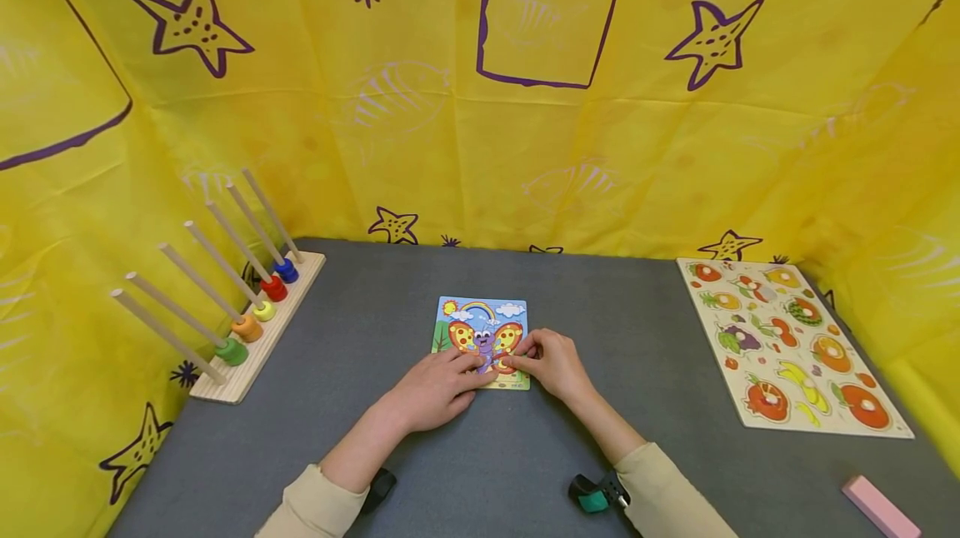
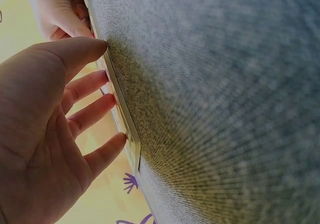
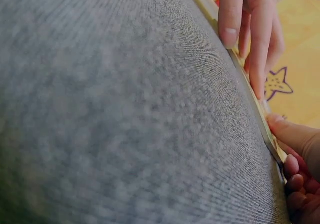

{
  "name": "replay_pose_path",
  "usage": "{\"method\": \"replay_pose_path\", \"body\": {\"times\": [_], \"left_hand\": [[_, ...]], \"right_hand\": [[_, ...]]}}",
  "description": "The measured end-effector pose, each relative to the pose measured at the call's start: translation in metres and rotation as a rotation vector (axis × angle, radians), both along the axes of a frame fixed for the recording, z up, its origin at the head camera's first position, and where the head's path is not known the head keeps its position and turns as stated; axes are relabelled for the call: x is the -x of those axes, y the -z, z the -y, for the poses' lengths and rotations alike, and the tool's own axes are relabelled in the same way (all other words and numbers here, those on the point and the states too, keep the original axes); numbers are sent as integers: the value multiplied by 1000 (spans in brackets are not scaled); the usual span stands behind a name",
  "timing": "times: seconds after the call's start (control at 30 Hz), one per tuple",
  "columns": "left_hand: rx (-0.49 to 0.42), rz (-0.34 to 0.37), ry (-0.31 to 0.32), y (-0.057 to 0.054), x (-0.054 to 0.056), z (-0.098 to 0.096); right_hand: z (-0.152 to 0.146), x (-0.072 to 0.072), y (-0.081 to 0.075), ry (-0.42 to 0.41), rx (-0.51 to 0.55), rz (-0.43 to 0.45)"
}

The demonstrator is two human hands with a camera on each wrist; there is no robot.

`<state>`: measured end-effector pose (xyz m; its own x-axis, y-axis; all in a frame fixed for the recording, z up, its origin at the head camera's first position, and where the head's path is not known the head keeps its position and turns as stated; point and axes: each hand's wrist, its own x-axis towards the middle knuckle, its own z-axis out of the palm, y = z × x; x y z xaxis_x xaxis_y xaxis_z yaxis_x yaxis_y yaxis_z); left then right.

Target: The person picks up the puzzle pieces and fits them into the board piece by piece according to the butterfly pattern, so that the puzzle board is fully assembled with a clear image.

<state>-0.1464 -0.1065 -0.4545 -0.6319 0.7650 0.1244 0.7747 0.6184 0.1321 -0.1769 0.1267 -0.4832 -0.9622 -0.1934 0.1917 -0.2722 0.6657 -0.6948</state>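
A small butterfly puzzle board (image 1: 480,313) lies on the grey table, its butterfly purple-bodied with red and yellow wings. Across its lower left lies my left hand (image 1: 438,388), fingers extended and their tips touching the picture. In the left wrist view this left hand (image 2: 45,119) has its thumb at the board's near edge. My right hand (image 1: 557,365) grips the puzzle at its lower right, thumb on the lower wing and fingers curled at the side. The right wrist view shows that thumb (image 3: 290,131) on the board's top; whether a loose piece is under it is hidden.
At the left stands a wooden peg rack (image 1: 258,338) with tall sticks and coloured rings. A fruit puzzle board (image 1: 757,330) lies at the right, and a pink block (image 1: 881,506) at the front right. Yellow patterned cloth (image 1: 465,155) hangs behind and at both sides.
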Motion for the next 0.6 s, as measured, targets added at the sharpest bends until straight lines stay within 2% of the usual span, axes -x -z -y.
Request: {"method": "replay_pose_path", "body": {"times": [0.17, 0.47, 0.6], "left_hand": [[-2, -9, 6, 0, 0, 0], [-5, -11, 3, -1, -1, 0], [-18, -41, 18, 0, -1, 0]], "right_hand": [[0, 0, -1, -4, -13, -4], [6, 3, -1, 11, -77, -77], [4, 4, -1, -25, -68, -43]]}}
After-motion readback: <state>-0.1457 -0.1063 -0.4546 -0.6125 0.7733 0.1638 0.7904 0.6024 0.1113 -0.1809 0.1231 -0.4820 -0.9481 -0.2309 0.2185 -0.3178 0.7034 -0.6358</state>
